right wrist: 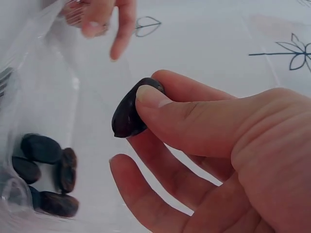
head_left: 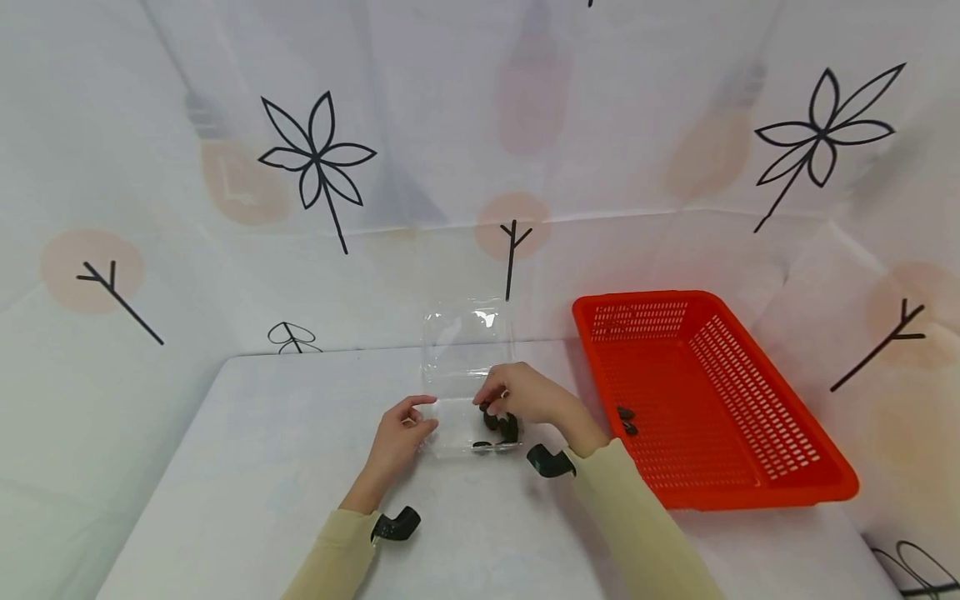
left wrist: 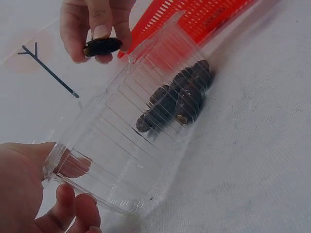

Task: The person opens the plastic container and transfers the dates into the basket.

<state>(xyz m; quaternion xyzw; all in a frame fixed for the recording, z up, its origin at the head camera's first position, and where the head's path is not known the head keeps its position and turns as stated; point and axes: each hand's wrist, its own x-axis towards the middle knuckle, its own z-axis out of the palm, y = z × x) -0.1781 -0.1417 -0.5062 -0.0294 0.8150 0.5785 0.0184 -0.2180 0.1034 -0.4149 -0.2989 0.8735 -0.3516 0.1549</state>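
A clear plastic box (head_left: 453, 429) stands on the white table with its lid (head_left: 468, 342) raised at the back. My left hand (head_left: 401, 429) holds the box at its left end, thumb and fingers about the wall's edge (left wrist: 53, 170). Between thumb and fingers, my right hand (right wrist: 194, 131) pinches a dark, glossy, oval date-like fruit (right wrist: 130, 109) over the box's right part. Several more such fruits (left wrist: 167, 104) lie together at that end of the box, seen through its ribbed wall in the left wrist view.
Right of the box stands a red perforated plastic basket (head_left: 810, 408). Two small dark fruits (head_left: 627, 421) lie inside near its left wall. Behind the table hangs a white cloth (head_left: 420, 183) printed with plants. Each sleeve carries a dark wrist device (head_left: 397, 525).
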